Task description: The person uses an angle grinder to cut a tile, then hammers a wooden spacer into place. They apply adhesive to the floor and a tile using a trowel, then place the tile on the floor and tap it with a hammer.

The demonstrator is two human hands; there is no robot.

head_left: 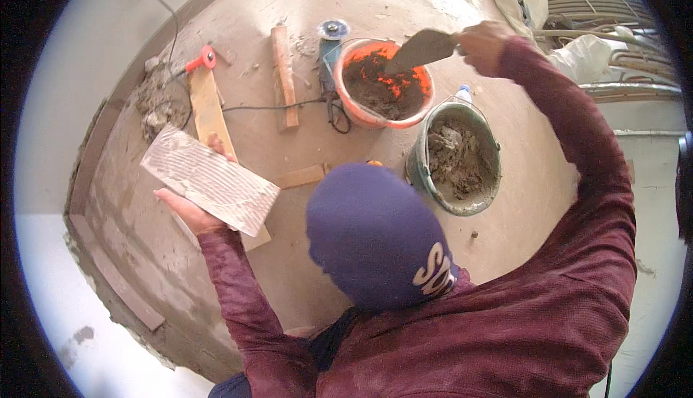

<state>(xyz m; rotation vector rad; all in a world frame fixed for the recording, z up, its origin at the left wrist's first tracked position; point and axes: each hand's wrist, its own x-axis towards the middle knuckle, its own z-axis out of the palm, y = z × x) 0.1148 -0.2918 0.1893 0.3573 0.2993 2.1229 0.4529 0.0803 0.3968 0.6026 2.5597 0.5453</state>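
At the left, the left hand (195, 210) grasps one tile (211, 181) from below, thumb at one edge and fingertips at the opposite edge; the upper face carries grey ridged paste. One long wooden board (209, 109) lies on the floor (289, 282) beyond it, with one red-gripped tool (204, 61) at its far end. Next there are one reddish-brown strip (285, 80), one short wooden piece (300, 176) and one blue power tool (329, 59) with a round disc. Two buckets follow: the orange bucket (351, 109) and, nearer, the green bucket (417, 156), each with dark grey mix inside. The right hand (487, 46) is closed around the handle of one trowel (426, 48), whose blade reaches over the orange bucket. At the far right lie several long pipes (606, 12), too crowded to count.

The tile hides the left palm and the middle of the board. Whether the blade tip touches the mix, I cannot tell. The trowel's handle is mostly covered by the hand. One white bottle (463, 93) is partly hidden behind the green bucket. One dark blue cloth shape (375, 232) covers the lower centre.
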